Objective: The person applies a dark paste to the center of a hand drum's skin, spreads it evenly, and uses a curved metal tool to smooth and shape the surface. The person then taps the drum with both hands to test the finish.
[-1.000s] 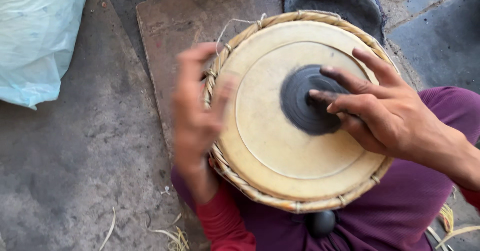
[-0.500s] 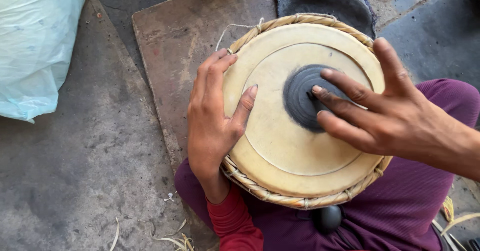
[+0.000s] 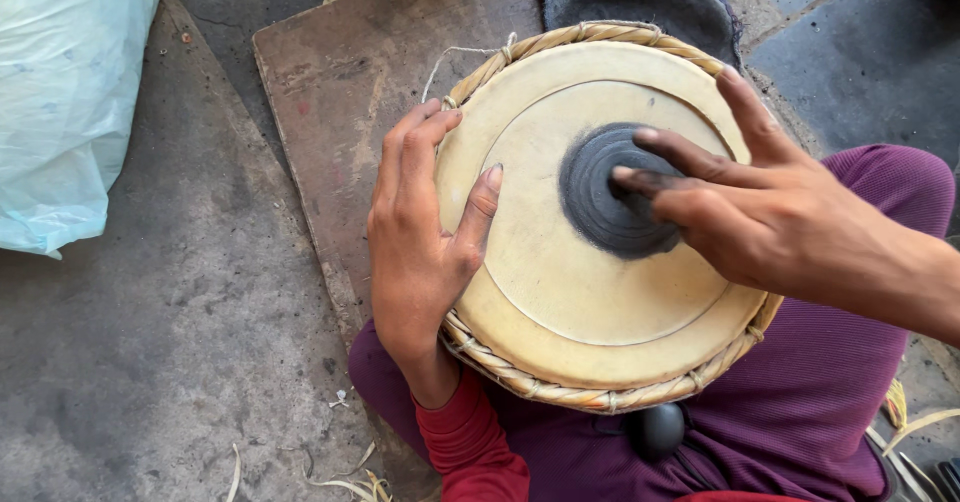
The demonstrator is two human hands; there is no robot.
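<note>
Two hands are working a drum [image 3: 560, 292]: left hand [image 3: 425, 252] is gripping its rim, right hand [image 3: 760, 217], open, is pressing fingertips [image 3: 625, 175] on the black patch [image 3: 600, 212].

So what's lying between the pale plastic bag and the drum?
In the head view, bare grey floor, then a flat brown board, separate the plastic bag from the drum. The left hand grips the drum's near rim.
</note>
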